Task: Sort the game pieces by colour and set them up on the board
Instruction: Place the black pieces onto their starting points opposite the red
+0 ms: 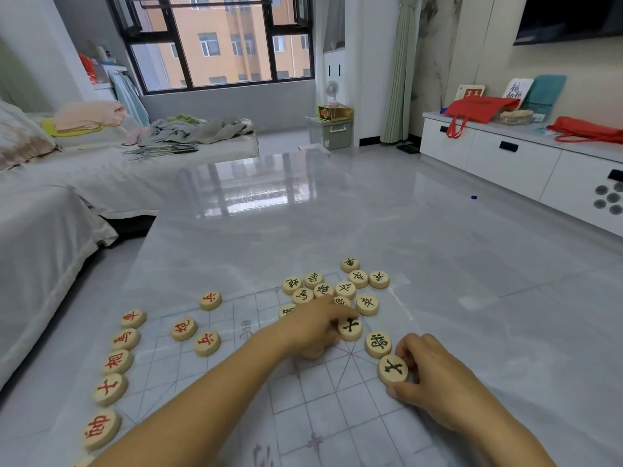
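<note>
A thin clear board sheet with a printed grid lies on the grey table. Red-lettered wooden discs stand in a column along its left edge, and three more red discs sit further in. Green-lettered discs are bunched at the board's far right. My left hand reaches across the board, its fingertips pinching a green disc. My right hand grips another green disc at the right edge. A third green disc lies between them, untouched.
The glossy grey table stretches away in front. A sofa with clothes stands to the left, and a white low cabinet runs along the right wall. A storage box sits under the window.
</note>
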### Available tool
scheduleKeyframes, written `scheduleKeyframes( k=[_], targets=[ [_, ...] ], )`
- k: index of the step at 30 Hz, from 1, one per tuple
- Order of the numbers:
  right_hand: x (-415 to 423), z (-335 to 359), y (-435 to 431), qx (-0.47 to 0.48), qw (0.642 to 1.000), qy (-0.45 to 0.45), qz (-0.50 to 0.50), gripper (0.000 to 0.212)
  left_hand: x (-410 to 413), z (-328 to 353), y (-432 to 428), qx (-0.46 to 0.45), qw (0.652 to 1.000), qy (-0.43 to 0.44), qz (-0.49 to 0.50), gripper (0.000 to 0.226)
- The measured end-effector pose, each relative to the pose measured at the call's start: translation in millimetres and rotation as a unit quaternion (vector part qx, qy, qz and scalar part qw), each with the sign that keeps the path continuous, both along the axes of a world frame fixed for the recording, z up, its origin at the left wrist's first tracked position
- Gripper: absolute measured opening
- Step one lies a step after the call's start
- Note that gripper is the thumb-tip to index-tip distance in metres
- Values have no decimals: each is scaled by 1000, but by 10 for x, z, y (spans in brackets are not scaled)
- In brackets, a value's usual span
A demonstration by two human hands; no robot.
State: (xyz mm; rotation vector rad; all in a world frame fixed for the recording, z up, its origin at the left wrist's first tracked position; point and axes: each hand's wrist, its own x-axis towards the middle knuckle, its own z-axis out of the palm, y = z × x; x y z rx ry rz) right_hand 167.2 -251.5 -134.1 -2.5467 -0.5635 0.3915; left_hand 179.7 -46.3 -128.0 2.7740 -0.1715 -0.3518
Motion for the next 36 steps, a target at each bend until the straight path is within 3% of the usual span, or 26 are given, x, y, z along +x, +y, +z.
scheduleKeyframes(
  k=[7,10,15,28,31,34,36],
  targets=[
    [-1,-12,-1,-1,1000,-5,-1,30,111,-166,-171,-139,981,-67,117,32],
    [4,-19,3,-1,1000,-7,-5,31,140,-202,-210,-147,978,-71,134,35],
    [2,-13,7,-6,1000,-10,-2,31,186,-163,-101,-145,987,-38,57,34],
    [0,-15,10,-10,1000,-11,-6,32,228,-93,-174,-189,969,-97,129,21],
    [6,-25,7,-9,1000,-9,-7,30,395,-19,-146,-118,979,-160,49,35],
    [6,-26,0,-5,1000,-9,-8,31,527,-89,-153,56,987,-136,-68,35],
    [8,-28,-2,-5,1000,-9,-3,32,549,-173,-83,86,986,-128,-68,35]
  ],
)
